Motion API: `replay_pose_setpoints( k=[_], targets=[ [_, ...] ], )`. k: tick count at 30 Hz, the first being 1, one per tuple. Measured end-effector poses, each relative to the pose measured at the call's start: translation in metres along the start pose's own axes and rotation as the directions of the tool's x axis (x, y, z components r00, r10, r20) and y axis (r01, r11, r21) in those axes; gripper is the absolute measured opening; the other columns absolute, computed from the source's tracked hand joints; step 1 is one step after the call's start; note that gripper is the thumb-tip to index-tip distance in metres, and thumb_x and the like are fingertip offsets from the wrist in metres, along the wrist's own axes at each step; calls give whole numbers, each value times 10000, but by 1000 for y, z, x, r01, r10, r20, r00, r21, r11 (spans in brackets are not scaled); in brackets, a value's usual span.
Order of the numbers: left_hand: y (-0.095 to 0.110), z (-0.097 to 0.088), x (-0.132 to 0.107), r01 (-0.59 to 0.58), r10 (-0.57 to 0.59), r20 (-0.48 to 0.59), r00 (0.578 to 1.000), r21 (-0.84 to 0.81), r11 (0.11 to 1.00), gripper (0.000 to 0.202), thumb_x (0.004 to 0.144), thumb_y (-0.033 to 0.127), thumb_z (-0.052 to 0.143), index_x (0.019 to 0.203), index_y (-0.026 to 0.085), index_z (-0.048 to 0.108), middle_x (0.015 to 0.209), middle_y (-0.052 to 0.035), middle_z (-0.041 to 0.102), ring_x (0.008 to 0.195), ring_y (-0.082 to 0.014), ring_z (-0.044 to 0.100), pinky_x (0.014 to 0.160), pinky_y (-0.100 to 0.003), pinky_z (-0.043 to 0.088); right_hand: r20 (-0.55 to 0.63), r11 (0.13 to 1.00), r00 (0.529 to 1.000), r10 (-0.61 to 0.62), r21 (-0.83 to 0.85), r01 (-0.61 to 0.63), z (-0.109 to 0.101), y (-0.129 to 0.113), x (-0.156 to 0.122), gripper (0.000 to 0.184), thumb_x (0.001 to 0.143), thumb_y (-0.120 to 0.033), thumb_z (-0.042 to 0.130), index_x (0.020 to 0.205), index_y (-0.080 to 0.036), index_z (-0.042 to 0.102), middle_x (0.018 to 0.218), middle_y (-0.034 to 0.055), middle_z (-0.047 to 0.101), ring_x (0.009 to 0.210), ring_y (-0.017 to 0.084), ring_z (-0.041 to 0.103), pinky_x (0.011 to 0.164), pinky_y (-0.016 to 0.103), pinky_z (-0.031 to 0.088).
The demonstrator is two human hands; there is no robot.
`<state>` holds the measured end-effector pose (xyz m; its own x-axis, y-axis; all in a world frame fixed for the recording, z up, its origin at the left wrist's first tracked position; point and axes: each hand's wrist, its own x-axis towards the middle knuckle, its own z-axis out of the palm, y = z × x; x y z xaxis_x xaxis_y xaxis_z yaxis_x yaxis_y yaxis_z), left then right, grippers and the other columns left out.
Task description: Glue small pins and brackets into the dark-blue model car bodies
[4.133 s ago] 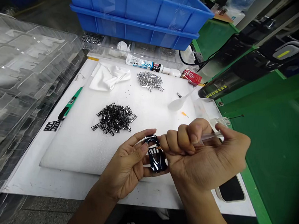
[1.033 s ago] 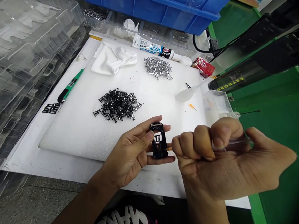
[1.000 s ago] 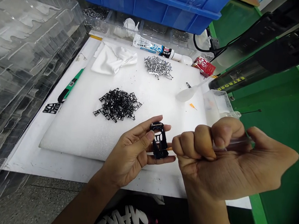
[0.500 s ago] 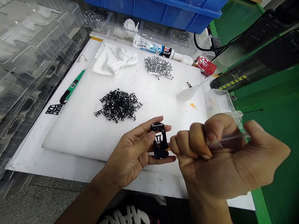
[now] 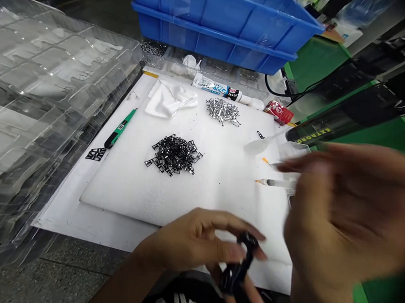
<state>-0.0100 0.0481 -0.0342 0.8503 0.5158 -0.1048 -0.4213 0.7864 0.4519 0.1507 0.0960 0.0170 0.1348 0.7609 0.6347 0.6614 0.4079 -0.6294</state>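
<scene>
My left hand [image 5: 203, 243] holds a small black toy car body [image 5: 238, 263] between thumb and fingers, low over the front edge of the work surface. The car body is blurred and tilted. At the right, my right hand [image 5: 349, 215] is smeared by motion; its fingers look stretched out with the thumb apart, and I see nothing in it. Just left of it, a syringe [image 5: 272, 182] with an orange tip lies on the white foam sheet [image 5: 217, 193], its rear end hidden by the hand. A loose orange needle tip [image 5: 265, 161] lies nearby.
On the foam are a pile of black frame parts [image 5: 175, 154], a pile of silver parts [image 5: 223, 110] and a white cloth [image 5: 171, 98]. A green cutter [image 5: 120, 128] lies left. Clear trays [image 5: 73, 75] are stacked at left; a blue bin [image 5: 217, 24] stands behind.
The syringe has left my right hand and lies on the foam. My left hand has lowered the car body towards me and turned it. The view has shifted.
</scene>
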Motion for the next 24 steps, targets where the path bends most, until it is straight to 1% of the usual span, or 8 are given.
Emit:
replay_pose_setpoints(
  k=[1,3,6,10,13,17,21,24],
  targets=[
    [0,0,-3,76,-79,68,995,53,996,334,928,260,682,1256,200,676,1188,-105,704,855,-221,796,621,-193,621,203,999,978,-37,-21,42,8,-2,4,255,916,-156,644,1163,-220,651,1005,37,671,843,155,680,737,296,550],
    [2,1,-8,175,-202,137,970,184,967,381,916,269,704,1288,185,682,1181,-104,742,907,-195,792,662,-155,590,562,990,826,-37,-94,109,29,0,9,163,934,-169,633,1082,-189,698,945,39,696,760,150,676,684,284,545],
    [4,0,-10,186,-233,127,964,302,935,448,917,323,700,1341,184,661,1213,-96,750,983,-212,781,783,-215,611,721,967,692,34,-198,159,59,12,9,151,942,-201,643,1029,-127,740,966,103,689,763,199,666,712,349,536],
    [-1,-4,-10,161,-198,117,973,271,949,458,905,361,710,1337,215,662,1222,-80,740,1001,-268,778,919,-379,637,712,952,700,54,-250,180,74,20,5,181,957,-200,610,974,-97,758,942,139,689,778,238,659,704,370,506],
    [-6,-6,-9,119,-144,131,981,180,976,402,895,312,732,1282,212,695,1182,-82,741,977,-276,784,883,-373,659,691,961,722,32,-220,168,64,20,8,142,920,-128,623,919,-143,765,842,67,712,726,191,665,687,314,499],
    [-5,-4,-3,-110,110,47,993,-11,994,327,922,292,700,1238,210,694,1184,-108,715,939,-297,789,705,-322,682,472,972,881,37,-223,79,18,9,7,124,928,-156,653,1009,-167,745,894,21,749,760,151,707,712,263,530],
    [4,1,5,-426,360,-354,863,-129,895,252,991,259,579,1233,277,647,1295,-58,656,1059,-307,757,753,-360,699,214,964,967,136,-252,-80,-38,-17,-15,168,930,-285,716,1095,-286,748,999,-40,756,850,127,733,770,208,561],
    [8,4,8,-475,355,-476,805,-159,865,255,999,222,557,1235,283,631,1331,-34,640,1098,-307,741,819,-398,701,317,954,948,22,-289,74,-54,-32,-37,206,945,-199,686,1143,-245,721,1110,-17,734,892,106,722,893,179,556]
  ],
)
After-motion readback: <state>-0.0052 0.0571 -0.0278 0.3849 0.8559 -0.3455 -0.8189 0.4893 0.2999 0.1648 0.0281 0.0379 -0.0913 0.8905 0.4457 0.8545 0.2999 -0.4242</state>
